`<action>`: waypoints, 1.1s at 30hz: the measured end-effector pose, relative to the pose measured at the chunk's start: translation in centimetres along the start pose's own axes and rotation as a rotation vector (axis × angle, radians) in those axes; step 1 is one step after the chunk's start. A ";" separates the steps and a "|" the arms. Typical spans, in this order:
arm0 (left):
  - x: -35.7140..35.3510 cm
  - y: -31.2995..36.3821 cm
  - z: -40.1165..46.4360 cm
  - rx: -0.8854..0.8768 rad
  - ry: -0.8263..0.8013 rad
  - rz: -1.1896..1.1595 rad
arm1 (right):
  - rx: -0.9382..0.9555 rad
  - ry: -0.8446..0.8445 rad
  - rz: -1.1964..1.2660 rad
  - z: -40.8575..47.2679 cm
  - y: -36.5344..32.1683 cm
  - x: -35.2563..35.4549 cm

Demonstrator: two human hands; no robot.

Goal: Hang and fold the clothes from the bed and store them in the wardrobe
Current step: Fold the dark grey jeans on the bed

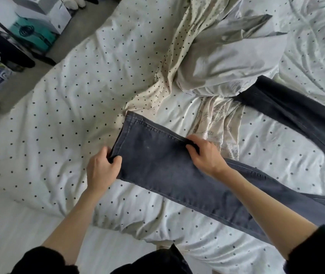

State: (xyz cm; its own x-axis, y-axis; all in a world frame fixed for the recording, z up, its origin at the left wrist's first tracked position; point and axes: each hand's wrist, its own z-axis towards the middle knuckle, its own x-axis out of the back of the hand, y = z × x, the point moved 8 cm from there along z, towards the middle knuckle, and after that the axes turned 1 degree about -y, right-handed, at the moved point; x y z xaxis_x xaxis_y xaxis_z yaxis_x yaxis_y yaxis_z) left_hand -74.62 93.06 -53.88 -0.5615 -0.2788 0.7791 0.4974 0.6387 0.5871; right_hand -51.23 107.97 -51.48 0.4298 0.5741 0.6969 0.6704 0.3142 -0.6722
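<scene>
While both hands, left hand (103,167) and right hand (205,153), pinch the jeans (157,165), the waist runs off-frame.

One head-worn wide-angle view looks steeply down and forward from close above the bed (62,107). The wearer's forearms enter from 6 o'clock; floor (78,30) shows toward 11 o'clock.
</scene>
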 end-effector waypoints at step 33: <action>-24.2 33.6 0.5 -0.941 -0.305 0.473 | -0.515 0.200 -0.554 -0.9 23.3 17.3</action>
State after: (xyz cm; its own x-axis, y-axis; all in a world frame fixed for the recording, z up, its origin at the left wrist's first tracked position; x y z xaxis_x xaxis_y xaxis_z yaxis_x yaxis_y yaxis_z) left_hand -44.65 121.66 -53.15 -0.2562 0.1228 0.9588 0.9388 -0.2045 0.2770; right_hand -27.62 124.53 -54.83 0.0186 0.2737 0.9616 0.9942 0.0970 -0.0468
